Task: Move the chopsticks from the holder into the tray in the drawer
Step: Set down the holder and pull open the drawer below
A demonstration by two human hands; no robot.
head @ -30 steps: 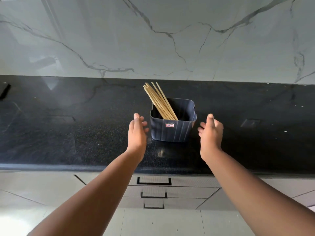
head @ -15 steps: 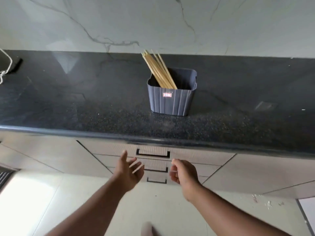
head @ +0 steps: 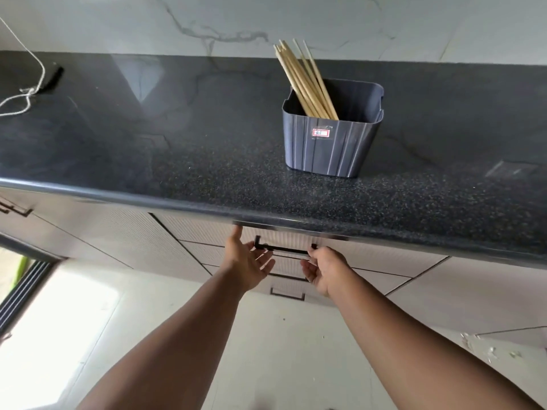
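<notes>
Several wooden chopsticks (head: 302,78) lean to the left in a dark blue ribbed holder (head: 328,146) standing on the black speckled countertop (head: 177,161). Under the counter edge is the top drawer (head: 284,239), closed, with a black bar handle (head: 285,249). My left hand (head: 247,261) is palm up at the handle's left end, fingers spread beneath the bar. My right hand (head: 324,269) is at the handle's right end, fingers curled just under it. Neither hand clearly grips the bar. The tray is hidden inside the drawer.
Two more drawers with black handles (head: 287,294) sit below the top one. A white cord (head: 26,96) and a black object (head: 53,78) lie at the counter's far left. Marble wall behind; pale floor tiles below.
Both hands dropped from beside the holder to below the counter and have risen to the top drawer's handle. The camera has tilted down and moved closer.
</notes>
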